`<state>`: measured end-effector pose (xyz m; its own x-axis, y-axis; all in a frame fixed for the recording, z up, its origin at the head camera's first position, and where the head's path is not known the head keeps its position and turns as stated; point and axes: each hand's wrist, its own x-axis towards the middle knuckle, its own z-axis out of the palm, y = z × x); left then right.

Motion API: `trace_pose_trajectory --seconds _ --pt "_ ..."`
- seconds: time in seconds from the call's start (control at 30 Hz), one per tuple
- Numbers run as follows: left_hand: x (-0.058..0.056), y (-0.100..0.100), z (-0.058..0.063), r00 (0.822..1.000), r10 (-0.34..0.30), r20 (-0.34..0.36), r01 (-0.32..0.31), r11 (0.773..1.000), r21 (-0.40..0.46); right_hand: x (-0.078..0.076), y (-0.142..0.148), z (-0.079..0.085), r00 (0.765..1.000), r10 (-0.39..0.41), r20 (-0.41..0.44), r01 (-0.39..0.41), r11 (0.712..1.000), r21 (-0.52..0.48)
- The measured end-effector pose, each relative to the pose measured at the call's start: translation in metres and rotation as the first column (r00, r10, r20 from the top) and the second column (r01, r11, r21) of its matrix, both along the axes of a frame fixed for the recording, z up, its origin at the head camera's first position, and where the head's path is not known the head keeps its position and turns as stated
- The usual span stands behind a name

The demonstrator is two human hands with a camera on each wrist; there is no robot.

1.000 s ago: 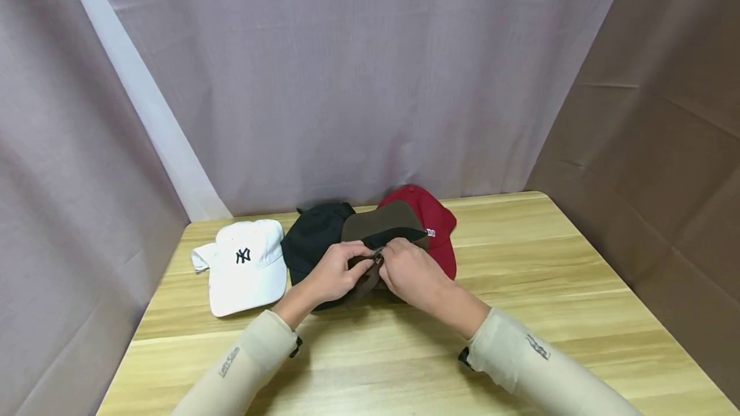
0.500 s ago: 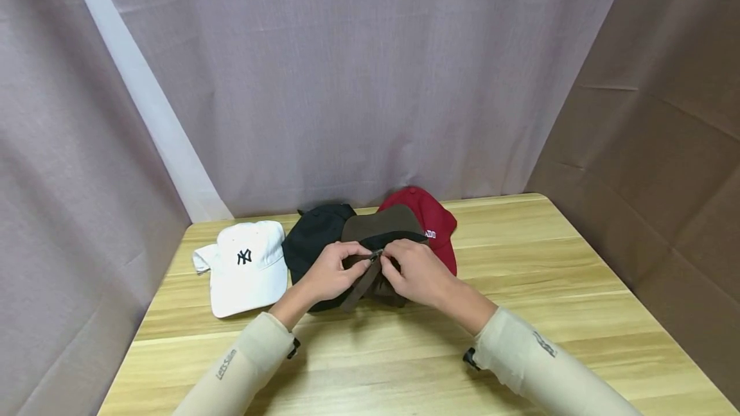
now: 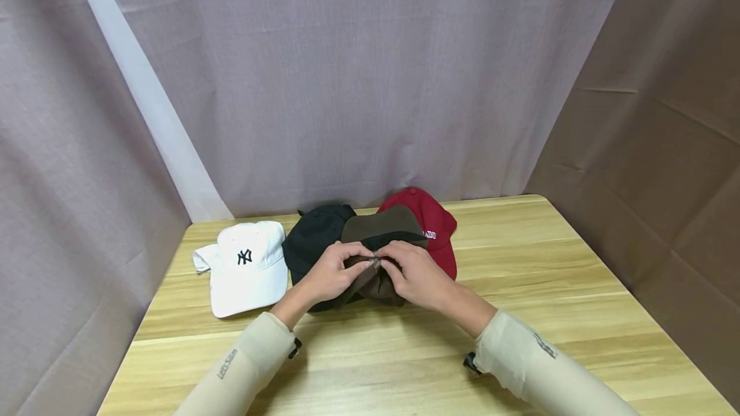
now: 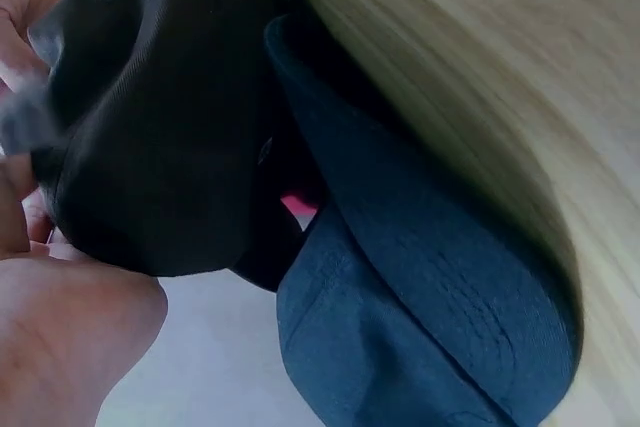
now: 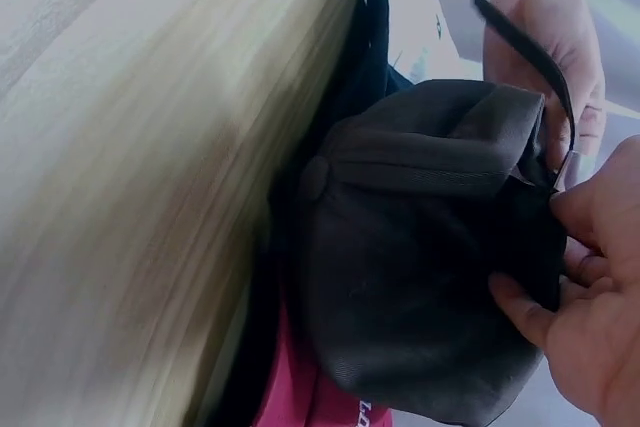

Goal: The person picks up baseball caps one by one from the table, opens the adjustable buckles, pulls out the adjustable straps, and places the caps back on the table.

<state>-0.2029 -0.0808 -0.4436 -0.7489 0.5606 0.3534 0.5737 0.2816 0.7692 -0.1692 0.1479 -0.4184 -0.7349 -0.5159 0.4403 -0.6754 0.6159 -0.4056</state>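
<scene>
Between my hands is a brown cap (image 3: 384,220), its brim toward the back of the table and its crown toward me. My left hand (image 3: 335,273) pinches the strap at the back opening between thumb and fingertips. Facing it, my right hand (image 3: 417,275) pinches the other side, with the fingertips of both hands almost meeting at a small metal buckle (image 5: 567,164). In the right wrist view, the strap's (image 5: 530,47) loose end sticks out past the buckle, and one right finger presses on the crown (image 5: 410,277).
A black cap (image 3: 317,231) lies left of the brown one, partly behind my left hand. Farther left sits a white cap (image 3: 248,268) with a black logo. A red cap (image 3: 442,230) is partly covered on the right. All lie on a wooden table (image 3: 549,313) before a curtain (image 3: 370,82).
Fingertips of both hands have shifted around the buckle. The strap's loose end, plainly hanging down half a second ago, now shows less. My right wrist has moved slightly right; the other caps stay put.
</scene>
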Motion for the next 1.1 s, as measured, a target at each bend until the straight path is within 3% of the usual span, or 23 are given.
trace_pose_trajectory --seconds 0.2,0.43,1.1 --pt "-0.0012 0.0044 0.001 0.999 -0.016 0.037 0.016 1.0 0.011 -0.0002 -0.0029 -0.0005 0.999 -0.019 -0.05 0.019 1.0 0.016" --pt "-0.0018 0.0065 0.0044 0.999 0.021 0.047 -0.02 0.999 -0.026 -0.0053 -0.0046 0.0023 0.992 -0.002 -0.128 0.008 0.999 0.044" --pt "-0.0054 0.0037 -0.004 0.997 -0.047 0.066 0.047 0.999 0.006 -0.0086 -0.0029 -0.0013 0.999 -0.002 -0.038 0.004 0.999 0.038"
